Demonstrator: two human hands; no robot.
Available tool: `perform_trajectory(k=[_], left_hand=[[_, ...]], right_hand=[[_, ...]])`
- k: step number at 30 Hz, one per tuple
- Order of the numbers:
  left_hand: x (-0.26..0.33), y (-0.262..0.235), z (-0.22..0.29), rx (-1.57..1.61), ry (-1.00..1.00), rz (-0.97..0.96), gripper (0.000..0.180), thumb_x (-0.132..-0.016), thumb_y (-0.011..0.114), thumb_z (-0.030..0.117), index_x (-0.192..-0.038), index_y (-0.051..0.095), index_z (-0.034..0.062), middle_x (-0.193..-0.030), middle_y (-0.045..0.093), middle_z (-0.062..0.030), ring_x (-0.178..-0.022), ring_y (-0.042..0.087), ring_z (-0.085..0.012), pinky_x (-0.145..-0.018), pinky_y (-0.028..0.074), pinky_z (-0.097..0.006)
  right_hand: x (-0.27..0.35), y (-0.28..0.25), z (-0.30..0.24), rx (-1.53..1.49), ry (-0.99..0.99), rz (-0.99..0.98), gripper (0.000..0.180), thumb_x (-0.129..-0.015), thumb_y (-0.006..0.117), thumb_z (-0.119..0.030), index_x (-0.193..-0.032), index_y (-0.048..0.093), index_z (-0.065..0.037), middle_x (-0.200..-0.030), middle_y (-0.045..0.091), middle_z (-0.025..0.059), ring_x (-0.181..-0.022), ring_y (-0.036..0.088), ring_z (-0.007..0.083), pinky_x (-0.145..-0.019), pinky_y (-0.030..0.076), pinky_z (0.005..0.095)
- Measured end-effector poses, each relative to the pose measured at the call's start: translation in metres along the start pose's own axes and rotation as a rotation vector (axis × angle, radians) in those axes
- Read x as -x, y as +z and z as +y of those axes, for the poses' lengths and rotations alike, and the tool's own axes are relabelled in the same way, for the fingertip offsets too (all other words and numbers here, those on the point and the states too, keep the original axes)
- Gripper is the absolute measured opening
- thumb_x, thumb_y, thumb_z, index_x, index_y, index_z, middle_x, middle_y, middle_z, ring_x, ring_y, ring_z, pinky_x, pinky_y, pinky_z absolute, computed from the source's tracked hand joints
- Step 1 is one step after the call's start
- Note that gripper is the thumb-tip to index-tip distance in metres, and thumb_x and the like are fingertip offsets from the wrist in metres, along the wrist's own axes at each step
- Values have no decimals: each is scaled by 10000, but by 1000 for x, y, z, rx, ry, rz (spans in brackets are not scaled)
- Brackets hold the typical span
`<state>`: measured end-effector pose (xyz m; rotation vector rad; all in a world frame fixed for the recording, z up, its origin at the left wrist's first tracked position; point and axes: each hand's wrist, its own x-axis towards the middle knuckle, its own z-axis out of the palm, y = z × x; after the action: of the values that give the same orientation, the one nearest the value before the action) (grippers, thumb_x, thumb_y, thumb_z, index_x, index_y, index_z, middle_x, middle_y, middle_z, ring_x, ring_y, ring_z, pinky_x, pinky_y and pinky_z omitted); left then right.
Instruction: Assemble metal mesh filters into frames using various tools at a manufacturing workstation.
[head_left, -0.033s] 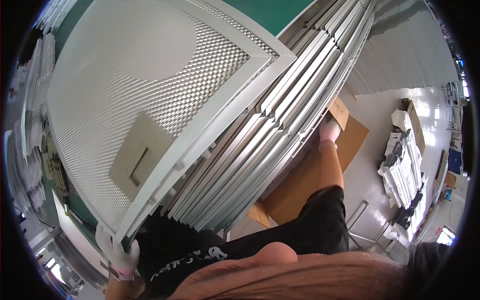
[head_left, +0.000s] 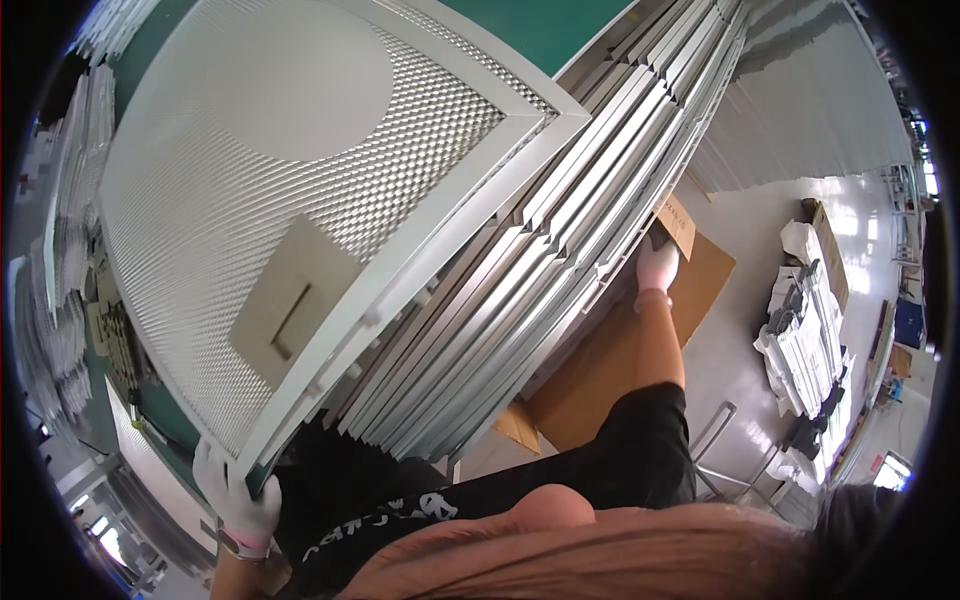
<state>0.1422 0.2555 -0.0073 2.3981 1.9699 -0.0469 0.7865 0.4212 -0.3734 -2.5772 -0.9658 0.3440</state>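
Note:
A white perforated metal panel [head_left: 420, 110] with a plain round area and a pale slotted plate [head_left: 295, 300] fills the left and upper middle. At its near lower corner is my left hand [head_left: 240, 500] in a white glove, its fingers and thumb closed about the corner. Beside the panel, a slanting stack of thin white metal panels [head_left: 520, 270] runs up to the right. Past the stack, my right hand [head_left: 657, 265], in a pale glove with a band at the wrist, reaches to a cardboard piece [head_left: 676, 226]. Its fingers are mostly hidden there.
Below my right arm lies a brown cardboard sheet or box [head_left: 590, 385]. A green tabletop [head_left: 530, 30] shows behind the panel. Bundled white and black parts [head_left: 805, 340] stand at the right, near a metal frame [head_left: 715, 440]. Panel stacks [head_left: 70, 230] line the far left.
The perforated panel has shifted slightly to the right at its lower part, my left hand moving with it. My right hand has drawn back very slightly from the cardboard piece.

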Motion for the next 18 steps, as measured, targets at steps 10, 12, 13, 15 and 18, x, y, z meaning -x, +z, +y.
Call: perform_trajectory(k=[10,12,13,15,18], left_hand=[[-21,-17,12,54,155,174,579,-706,720,227,-1214,556,3,-1274,539,-197,-1176,500,-434,-980,401,-545],[-28,-24,13,118,223,220,583,-720,726,272,-1211,559,7,-1271,542,-189,-1174,502,-426,-982,400,-544],[-28,-25,11,149,264,253,589,-730,727,303,-1211,560,8,-1271,543,-187,-1171,504,-425,-983,399,-545],[-14,-25,6,212,314,372,595,-769,699,380,-1210,555,7,-1261,544,-196,-1156,511,-433,-983,399,-548],[18,-19,-5,344,355,627,592,-824,636,436,-1212,539,0,-1259,539,-224,-1153,514,-448,-981,400,-545]], right_hand=[[241,-175,-99,-1506,-138,-667,556,-951,604,-309,-1403,430,-37,-1257,572,107,-1174,559,233,-975,477,381],[288,-196,-141,-1560,-466,-892,547,-929,635,-357,-1335,486,-21,-1175,609,97,-1123,582,232,-943,484,369],[307,-195,-161,-1534,-761,-984,510,-931,636,-354,-1288,522,-8,-1112,639,74,-1082,601,224,-931,483,354],[364,-202,-204,-1495,-798,-1118,510,-923,652,-310,-1305,518,0,-1143,633,77,-1080,606,203,-932,480,342],[441,-219,-271,-1385,-276,-1382,405,-965,583,-202,-1312,514,-5,-1155,626,67,-1080,604,171,-931,480,314]])
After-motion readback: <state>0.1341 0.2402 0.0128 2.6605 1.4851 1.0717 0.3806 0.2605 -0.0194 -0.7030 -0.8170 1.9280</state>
